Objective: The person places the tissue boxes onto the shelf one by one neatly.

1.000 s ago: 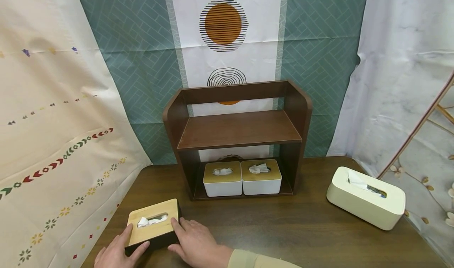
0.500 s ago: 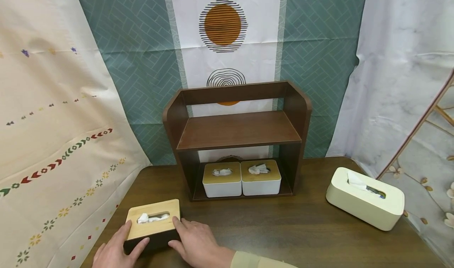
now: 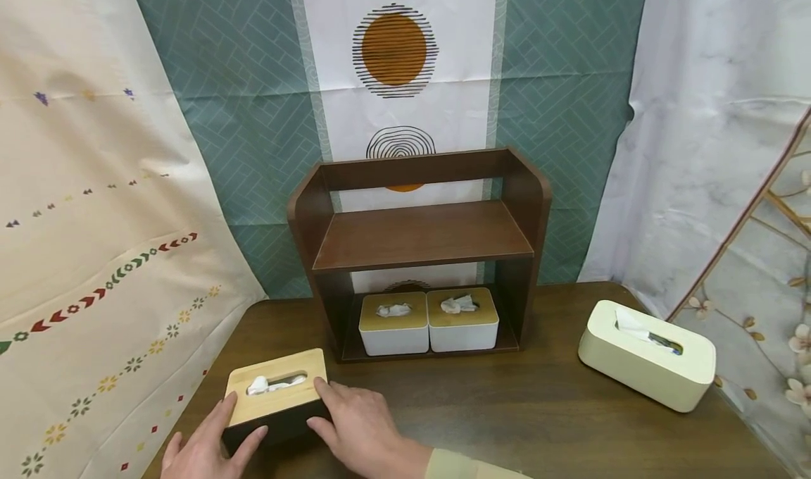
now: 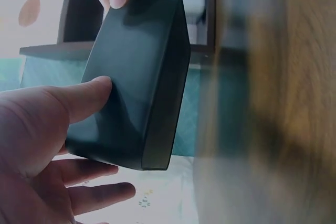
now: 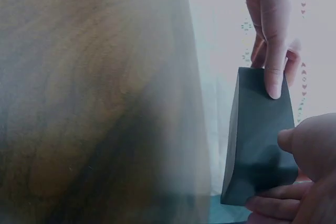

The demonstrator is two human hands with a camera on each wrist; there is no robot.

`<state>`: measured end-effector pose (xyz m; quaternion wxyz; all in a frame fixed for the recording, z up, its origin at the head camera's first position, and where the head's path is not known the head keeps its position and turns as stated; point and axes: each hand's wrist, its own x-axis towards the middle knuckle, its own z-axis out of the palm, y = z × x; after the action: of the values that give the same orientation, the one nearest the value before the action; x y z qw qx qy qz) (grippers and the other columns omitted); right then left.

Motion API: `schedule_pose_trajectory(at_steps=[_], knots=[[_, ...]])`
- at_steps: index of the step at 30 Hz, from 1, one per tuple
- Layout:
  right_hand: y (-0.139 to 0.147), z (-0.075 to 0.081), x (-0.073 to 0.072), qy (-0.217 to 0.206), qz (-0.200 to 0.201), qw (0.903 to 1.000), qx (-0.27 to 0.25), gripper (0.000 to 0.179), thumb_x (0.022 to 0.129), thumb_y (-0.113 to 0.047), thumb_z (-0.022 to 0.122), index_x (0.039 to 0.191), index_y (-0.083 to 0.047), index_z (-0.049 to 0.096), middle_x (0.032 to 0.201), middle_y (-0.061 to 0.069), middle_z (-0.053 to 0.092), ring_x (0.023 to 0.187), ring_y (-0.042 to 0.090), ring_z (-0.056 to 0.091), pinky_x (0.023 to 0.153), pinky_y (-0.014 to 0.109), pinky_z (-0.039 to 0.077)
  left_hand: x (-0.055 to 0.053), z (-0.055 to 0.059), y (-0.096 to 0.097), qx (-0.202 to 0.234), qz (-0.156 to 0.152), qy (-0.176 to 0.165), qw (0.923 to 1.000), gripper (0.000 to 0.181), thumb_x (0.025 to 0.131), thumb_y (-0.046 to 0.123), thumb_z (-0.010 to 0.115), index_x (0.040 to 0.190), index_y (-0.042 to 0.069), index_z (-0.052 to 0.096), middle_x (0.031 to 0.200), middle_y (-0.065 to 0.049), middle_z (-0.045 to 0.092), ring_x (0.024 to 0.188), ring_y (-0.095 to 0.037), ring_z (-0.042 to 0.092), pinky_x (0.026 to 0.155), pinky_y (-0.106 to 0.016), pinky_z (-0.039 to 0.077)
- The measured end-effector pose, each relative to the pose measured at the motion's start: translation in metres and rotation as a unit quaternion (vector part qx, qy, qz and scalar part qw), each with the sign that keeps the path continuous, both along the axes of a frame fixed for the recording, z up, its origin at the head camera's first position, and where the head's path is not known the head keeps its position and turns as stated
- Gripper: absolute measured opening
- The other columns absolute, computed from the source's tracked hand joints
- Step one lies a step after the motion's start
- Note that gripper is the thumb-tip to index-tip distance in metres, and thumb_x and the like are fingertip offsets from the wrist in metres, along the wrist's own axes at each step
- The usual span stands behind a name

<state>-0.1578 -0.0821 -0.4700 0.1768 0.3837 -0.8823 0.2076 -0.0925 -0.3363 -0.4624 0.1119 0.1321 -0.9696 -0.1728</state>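
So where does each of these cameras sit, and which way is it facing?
Head: worn on the head, looking forward and down at the shelf, table and tissue box; the left hand, right hand and a sleeve show.
Left wrist: worn there, facing the box's dark side; left hand near, right hand's fingers beyond.
Right wrist: worn there, facing the box from its other end; right hand near, left hand beyond.
Both wrist views share the box and both hands.
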Motion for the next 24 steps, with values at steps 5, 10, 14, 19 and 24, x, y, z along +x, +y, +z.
schedule_pose_trajectory(at_steps=[5, 10, 14, 19, 24], knots=[[0.008, 0.004, 0.001, 0.007, -0.004, 0.9999, -0.009, 0.053, 0.114, -0.044, 0.063, 0.155, -0.012, 0.063, 0.141, 0.003, 0.075, 0.121, 0.014, 0.074, 0.09, 0.035, 0.063, 0.006, -0.002, 0.011, -0.029, -0.006, 0.098, 0.9947, 0.081, 0.088, 0.04, 0.093, 0.149, -0.002, 0.06, 0.142, -0.033, 0.064, 0.124, -0.055, 0.067, 0.109, -0.078, 0.029], [0.016, 0.01, 0.003, 0.018, -0.009, 0.9997, -0.017, 0.051, 0.113, -0.042, 0.064, 0.154, -0.011, 0.065, 0.139, 0.004, 0.075, 0.121, 0.014, 0.075, 0.09, 0.035, 0.064, 0.009, 0.006, 0.02, -0.044, -0.024, 0.136, 0.9895, 0.079, 0.086, 0.036, 0.095, 0.146, -0.003, 0.061, 0.137, -0.034, 0.067, 0.117, -0.056, 0.07, 0.107, -0.077, 0.032], [0.022, 0.016, 0.004, 0.037, -0.022, 0.9988, -0.023, 0.05, 0.112, -0.041, 0.068, 0.152, -0.013, 0.067, 0.136, 0.001, 0.077, 0.118, 0.012, 0.075, 0.088, 0.034, 0.064, 0.012, 0.017, 0.029, -0.042, -0.032, 0.14, 0.9887, 0.081, 0.085, 0.035, 0.096, 0.146, -0.005, 0.061, 0.138, -0.035, 0.066, 0.117, -0.056, 0.07, 0.108, -0.076, 0.033], [0.03, 0.025, 0.004, 0.054, -0.039, 0.9972, -0.034, 0.048, 0.109, -0.04, 0.072, 0.15, -0.015, 0.069, 0.134, -0.001, 0.078, 0.116, 0.011, 0.076, 0.088, 0.034, 0.064, 0.014, 0.026, 0.04, -0.041, -0.035, 0.15, 0.9872, 0.08, 0.085, 0.033, 0.096, 0.146, -0.006, 0.062, 0.138, -0.034, 0.066, 0.118, -0.056, 0.07, 0.108, -0.077, 0.033], [0.04, 0.035, 0.004, 0.06, -0.047, 0.996, -0.047, 0.048, 0.108, -0.038, 0.075, 0.15, -0.016, 0.069, 0.135, 0.0, 0.078, 0.117, 0.014, 0.076, 0.089, 0.036, 0.064, 0.016, 0.031, 0.047, -0.041, -0.048, 0.166, 0.984, 0.078, 0.085, 0.032, 0.096, 0.146, -0.003, 0.063, 0.136, -0.033, 0.068, 0.117, -0.054, 0.071, 0.11, -0.076, 0.032]])
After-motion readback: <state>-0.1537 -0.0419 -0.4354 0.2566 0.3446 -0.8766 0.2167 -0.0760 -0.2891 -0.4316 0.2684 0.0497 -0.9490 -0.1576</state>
